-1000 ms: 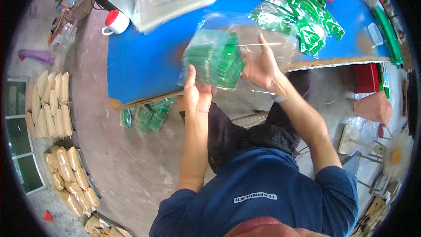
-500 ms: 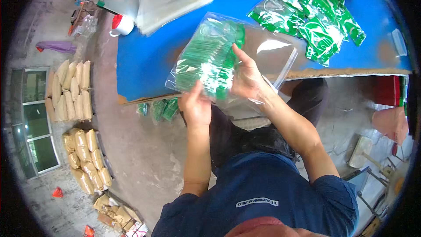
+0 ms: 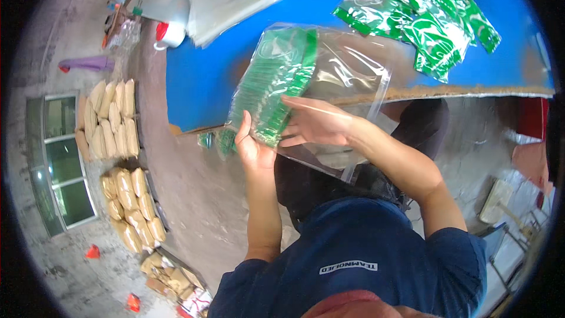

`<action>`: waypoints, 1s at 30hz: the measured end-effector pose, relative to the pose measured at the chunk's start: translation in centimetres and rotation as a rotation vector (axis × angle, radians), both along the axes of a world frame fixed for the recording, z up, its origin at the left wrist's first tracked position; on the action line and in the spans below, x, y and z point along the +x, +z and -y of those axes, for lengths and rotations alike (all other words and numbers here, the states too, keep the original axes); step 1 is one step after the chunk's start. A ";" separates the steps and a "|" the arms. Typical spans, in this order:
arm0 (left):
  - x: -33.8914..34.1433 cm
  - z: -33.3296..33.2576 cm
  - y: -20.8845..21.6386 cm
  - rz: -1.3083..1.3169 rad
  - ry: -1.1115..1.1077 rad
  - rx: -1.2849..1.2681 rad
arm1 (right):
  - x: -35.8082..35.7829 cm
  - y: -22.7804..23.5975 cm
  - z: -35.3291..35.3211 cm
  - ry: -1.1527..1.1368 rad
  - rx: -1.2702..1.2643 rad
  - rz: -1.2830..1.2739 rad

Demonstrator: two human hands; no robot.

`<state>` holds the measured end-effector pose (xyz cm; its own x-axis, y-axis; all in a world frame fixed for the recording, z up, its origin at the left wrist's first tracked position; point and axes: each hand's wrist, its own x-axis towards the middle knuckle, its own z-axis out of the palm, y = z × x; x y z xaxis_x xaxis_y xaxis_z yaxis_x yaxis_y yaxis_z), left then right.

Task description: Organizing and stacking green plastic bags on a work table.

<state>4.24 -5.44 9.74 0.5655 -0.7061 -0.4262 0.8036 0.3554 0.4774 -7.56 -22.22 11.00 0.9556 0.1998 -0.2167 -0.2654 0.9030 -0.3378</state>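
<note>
A clear plastic bag [image 3: 353, 73] lies across the table's near edge and partly overhangs it. A neat stack of green packets [image 3: 273, 76] fills its left part, while the right part is flat, loose film ending in a pale strip. My left hand [image 3: 256, 150] grips the bag's near left corner at the bottom of the stack, thumb up along its side. On the right side of the stack is my right hand [image 3: 321, 122], fingers stretched apart with their tips against the packets. Whether that hand is inside the bag or over the film, I cannot tell.
Loose green-and-clear packets [image 3: 435, 35] pile up on the blue table [image 3: 206, 94] at the far right. Flat clear bags [image 3: 235, 0] are stacked at the far left, beside a white mug [image 3: 170, 35]. Filled sacks [image 3: 109, 118] stand on the floor at left.
My right hand has slid down toward me along the stack, its fingers now spread. The bag has turned slightly, its loose film spread out more to the right. My left hand has moved slightly nearer.
</note>
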 end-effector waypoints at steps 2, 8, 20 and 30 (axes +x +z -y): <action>2.1 -0.8 -1.6 -0.263 0.079 -0.032 | -1.5 -0.5 1.6 -0.026 -0.082 -0.062; 5.2 -0.8 1.5 0.258 -0.013 0.242 | -1.0 -1.6 1.9 -0.351 -0.117 -0.266; 8.1 7.8 0.4 2.248 -0.518 0.524 | 0.0 -2.7 -1.8 -0.517 -0.246 -0.191; 7.5 12.7 -0.1 2.366 -0.612 0.705 | -3.1 -4.1 -5.7 -0.398 -0.323 -0.106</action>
<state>11.73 -18.15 9.68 0.1237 -0.9831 0.1353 -0.9788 -0.0984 0.1794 -10.70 -16.52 6.88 0.9132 -0.2676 -0.3073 0.0290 0.7949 -0.6060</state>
